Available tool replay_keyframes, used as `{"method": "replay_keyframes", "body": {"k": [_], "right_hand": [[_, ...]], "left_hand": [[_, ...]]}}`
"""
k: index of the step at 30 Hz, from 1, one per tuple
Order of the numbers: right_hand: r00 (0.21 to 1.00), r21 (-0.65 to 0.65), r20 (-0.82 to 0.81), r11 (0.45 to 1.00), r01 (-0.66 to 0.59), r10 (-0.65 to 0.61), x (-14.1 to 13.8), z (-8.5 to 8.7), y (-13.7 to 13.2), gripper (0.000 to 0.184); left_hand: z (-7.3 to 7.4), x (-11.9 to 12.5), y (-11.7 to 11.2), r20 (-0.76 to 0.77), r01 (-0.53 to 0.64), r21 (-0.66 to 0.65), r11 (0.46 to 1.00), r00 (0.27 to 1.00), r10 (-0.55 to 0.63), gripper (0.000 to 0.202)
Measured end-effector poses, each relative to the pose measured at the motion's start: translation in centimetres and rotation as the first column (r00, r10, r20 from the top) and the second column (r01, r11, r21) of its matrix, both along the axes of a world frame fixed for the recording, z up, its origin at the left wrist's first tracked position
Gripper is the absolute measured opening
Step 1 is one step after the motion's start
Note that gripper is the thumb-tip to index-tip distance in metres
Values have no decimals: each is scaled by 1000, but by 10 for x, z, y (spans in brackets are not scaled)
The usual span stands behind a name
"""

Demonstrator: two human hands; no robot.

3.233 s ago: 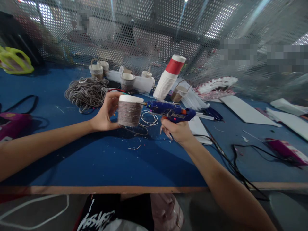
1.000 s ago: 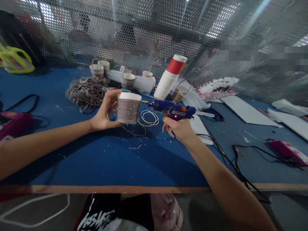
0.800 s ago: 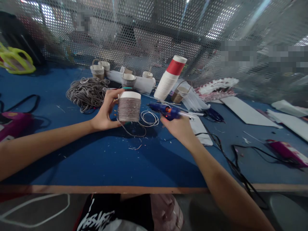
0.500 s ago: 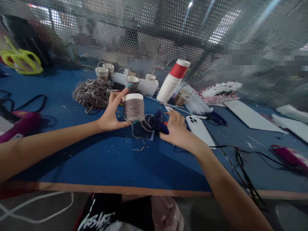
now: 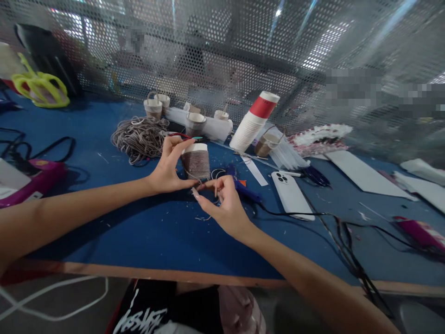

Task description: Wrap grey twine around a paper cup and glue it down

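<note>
My left hand [image 5: 169, 169] grips a paper cup [image 5: 196, 162] between thumb and fingers. Grey-brown cord is wound round the cup's side, with a white band bare at the top. A loose length of the cord [image 5: 189, 172] runs down to the cup's lower edge. There my right hand [image 5: 225, 204] has its thumb and fingers closed around the cord, close to my left thumb; the exact pinch is partly hidden. Just beyond my right hand, a blue glue gun [image 5: 245, 189] lies on the table, partly covered by the fingers.
A heap of grey cord [image 5: 139, 139] lies behind my left hand. Stacked paper cups [image 5: 252, 123] lean at the back, near small cord-wrapped cups [image 5: 195, 124]. A white phone [image 5: 292, 195] and black cables [image 5: 344, 232] are at right. A mesh panel [image 5: 222, 60] stands behind the table.
My right hand has let go of the blue glue gun, which now lies on the table. It has moved left to the cord at the cup's lower edge. My left hand still holds the cup.
</note>
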State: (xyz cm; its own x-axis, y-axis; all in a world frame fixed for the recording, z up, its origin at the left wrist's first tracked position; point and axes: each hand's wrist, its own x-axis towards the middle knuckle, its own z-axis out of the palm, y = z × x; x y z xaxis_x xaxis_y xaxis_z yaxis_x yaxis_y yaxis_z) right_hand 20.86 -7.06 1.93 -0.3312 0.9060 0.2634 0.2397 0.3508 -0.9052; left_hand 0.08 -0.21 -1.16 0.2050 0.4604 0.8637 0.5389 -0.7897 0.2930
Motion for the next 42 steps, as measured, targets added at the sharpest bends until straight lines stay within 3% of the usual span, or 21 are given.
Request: {"method": "replay_keyframes", "body": {"k": [5, 10, 15, 21, 27, 32, 38, 42], "right_hand": [[952, -198, -288, 966, -167, 105, -1, 8, 5, 46], [911, -194, -396, 959, -206, 116, 11, 29, 13, 43], [899, -111, -430, 983, -144, 84, 26, 42, 24, 40], [872, -33, -480, 991, -128, 97, 31, 48, 29, 38], [851, -21, -515, 991, -133, 103, 30, 50, 31, 40], [840, -28, -527, 986, -167, 127, 31, 52, 31, 41], [852, -41, -514, 990, -138, 98, 34, 53, 34, 40], [847, -65, -527, 990, -124, 71, 35, 53, 37, 42]], "left_hand": [[-2, 4, 2, 10, 56, -2, 998, 998, -55, 98], [0, 8, -1, -21, 92, -23, 996, 996, -92, 104], [4, 8, -6, -143, 101, 72, 992, 986, -90, 103], [7, 7, -9, -219, 136, 23, 990, 967, -128, 105], [-1, 11, -2, -147, 221, 51, 974, 966, -212, 104], [-11, 15, 5, -29, 159, 209, 965, 987, -156, 99], [-6, 18, 3, -39, 126, 302, 945, 992, -119, 101], [-4, 17, 2, -75, 163, 288, 944, 986, -148, 102]]}}
